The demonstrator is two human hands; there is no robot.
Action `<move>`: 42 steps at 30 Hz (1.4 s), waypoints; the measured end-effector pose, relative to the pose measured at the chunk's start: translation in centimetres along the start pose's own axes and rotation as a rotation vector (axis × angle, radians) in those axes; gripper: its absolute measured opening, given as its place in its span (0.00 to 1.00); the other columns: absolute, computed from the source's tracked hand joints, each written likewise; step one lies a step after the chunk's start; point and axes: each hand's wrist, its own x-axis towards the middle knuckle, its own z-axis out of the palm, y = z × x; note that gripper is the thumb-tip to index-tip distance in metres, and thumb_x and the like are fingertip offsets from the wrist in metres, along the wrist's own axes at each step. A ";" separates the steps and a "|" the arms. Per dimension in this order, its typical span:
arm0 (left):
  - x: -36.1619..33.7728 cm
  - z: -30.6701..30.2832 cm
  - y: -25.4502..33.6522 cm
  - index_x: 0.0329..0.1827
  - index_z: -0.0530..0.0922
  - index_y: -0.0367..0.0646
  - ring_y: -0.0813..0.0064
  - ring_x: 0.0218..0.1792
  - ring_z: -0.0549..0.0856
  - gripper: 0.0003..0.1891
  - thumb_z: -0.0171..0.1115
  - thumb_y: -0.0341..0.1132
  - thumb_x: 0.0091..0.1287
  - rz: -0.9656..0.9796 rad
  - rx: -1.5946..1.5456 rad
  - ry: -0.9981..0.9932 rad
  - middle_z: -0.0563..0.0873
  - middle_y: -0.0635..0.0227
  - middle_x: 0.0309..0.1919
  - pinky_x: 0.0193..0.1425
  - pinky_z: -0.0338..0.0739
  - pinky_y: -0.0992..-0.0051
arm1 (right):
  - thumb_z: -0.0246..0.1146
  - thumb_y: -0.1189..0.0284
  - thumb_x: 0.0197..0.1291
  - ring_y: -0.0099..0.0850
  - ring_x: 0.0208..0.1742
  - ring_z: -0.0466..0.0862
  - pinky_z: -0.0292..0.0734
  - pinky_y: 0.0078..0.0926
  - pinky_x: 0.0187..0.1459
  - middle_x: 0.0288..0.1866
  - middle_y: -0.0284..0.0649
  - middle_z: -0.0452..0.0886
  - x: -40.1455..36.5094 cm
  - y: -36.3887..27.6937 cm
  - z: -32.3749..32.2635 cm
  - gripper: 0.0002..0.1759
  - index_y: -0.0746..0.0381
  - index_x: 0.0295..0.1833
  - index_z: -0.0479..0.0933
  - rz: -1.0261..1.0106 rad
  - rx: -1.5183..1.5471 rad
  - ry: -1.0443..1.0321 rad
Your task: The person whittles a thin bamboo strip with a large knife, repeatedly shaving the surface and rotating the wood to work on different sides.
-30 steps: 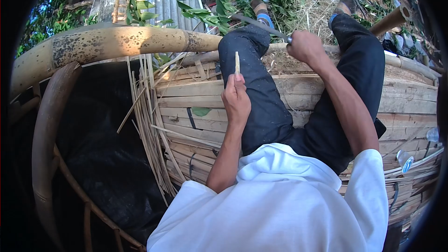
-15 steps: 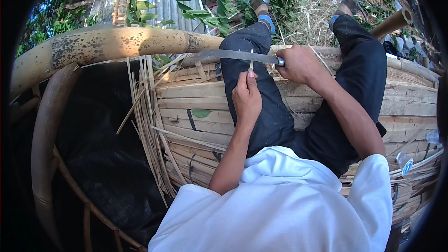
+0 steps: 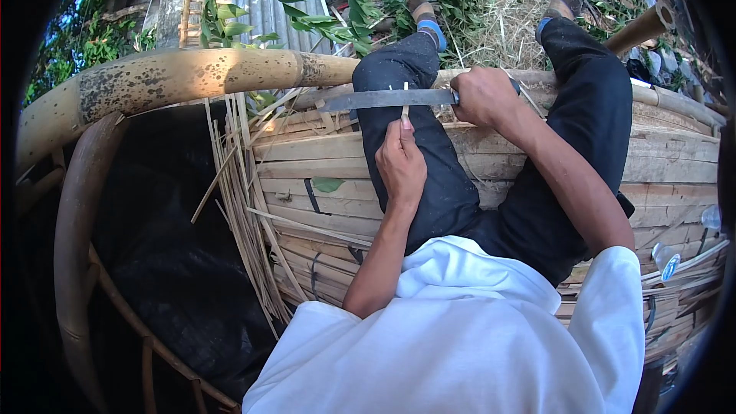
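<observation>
My right hand (image 3: 486,97) is wrapped round the handle of a long knife. The knife's blade (image 3: 383,99) points left and lies across a thin pale bamboo stick (image 3: 405,111) above my left thigh. My left hand (image 3: 402,161) pinches the lower part of this upright stick between thumb and fingers, just below the blade. Small pale slivers show by the stick's upper end and on the dark trouser leg (image 3: 441,199).
A slatted bamboo seat (image 3: 322,222) lies beneath me. Thin strips (image 3: 249,238) are piled at its left, beside a dark sheet (image 3: 176,245). A thick bamboo rail (image 3: 199,73) crosses the upper left. Plastic cups (image 3: 665,261) are at the right.
The knife and my right hand have moved slightly left and down, and the blade is now more level and shows its broad face. My left hand has shifted a little left and down with the stick.
</observation>
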 end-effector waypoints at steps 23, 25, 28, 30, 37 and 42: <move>0.9 -0.6 -0.7 0.34 0.75 0.39 0.87 0.21 0.62 0.17 0.47 0.42 0.76 -0.088 -0.257 -0.082 0.66 0.78 0.18 0.24 0.56 0.79 | 0.63 0.64 0.47 0.48 0.33 0.85 0.80 0.44 0.39 0.29 0.50 0.83 -0.6 -1.3 -1.1 0.12 0.59 0.35 0.84 -0.081 0.044 0.012; 0.6 -0.7 0.1 0.36 0.76 0.36 0.83 0.22 0.67 0.16 0.48 0.40 0.76 -0.067 -0.125 -0.026 0.69 0.72 0.18 0.25 0.61 0.76 | 0.65 0.65 0.44 0.46 0.34 0.85 0.81 0.43 0.39 0.30 0.49 0.84 -0.6 -1.7 -0.7 0.12 0.61 0.33 0.83 -0.111 -0.001 0.003; 0.4 -0.3 -0.1 0.37 0.76 0.36 0.76 0.21 0.72 0.15 0.48 0.39 0.75 0.010 -0.027 0.018 0.74 0.67 0.19 0.27 0.65 0.73 | 0.66 0.65 0.42 0.46 0.35 0.86 0.81 0.42 0.39 0.30 0.49 0.84 -0.8 -1.9 -0.3 0.13 0.62 0.33 0.83 -0.050 0.019 -0.017; 0.2 -0.2 -0.1 0.37 0.76 0.36 0.72 0.22 0.75 0.14 0.48 0.38 0.75 0.037 -0.004 0.022 0.76 0.64 0.20 0.28 0.67 0.70 | 0.66 0.65 0.42 0.46 0.35 0.86 0.82 0.41 0.39 0.30 0.50 0.84 -0.7 -1.7 -0.1 0.13 0.62 0.32 0.83 -0.027 0.018 -0.029; 0.3 -0.1 -0.6 0.38 0.76 0.36 0.64 0.24 0.79 0.16 0.47 0.40 0.75 0.036 0.085 0.000 0.79 0.58 0.22 0.30 0.70 0.67 | 0.64 0.66 0.41 0.50 0.32 0.84 0.80 0.45 0.38 0.26 0.51 0.83 0.3 -0.8 1.3 0.12 0.61 0.32 0.83 0.007 0.029 0.016; 0.5 -0.6 -0.4 0.35 0.74 0.36 0.68 0.21 0.75 0.20 0.45 0.44 0.76 0.063 0.052 0.046 0.75 0.61 0.19 0.29 0.68 0.68 | 0.62 0.68 0.46 0.48 0.33 0.86 0.82 0.43 0.37 0.30 0.52 0.84 1.1 0.1 0.8 0.12 0.64 0.33 0.83 0.099 -0.033 0.006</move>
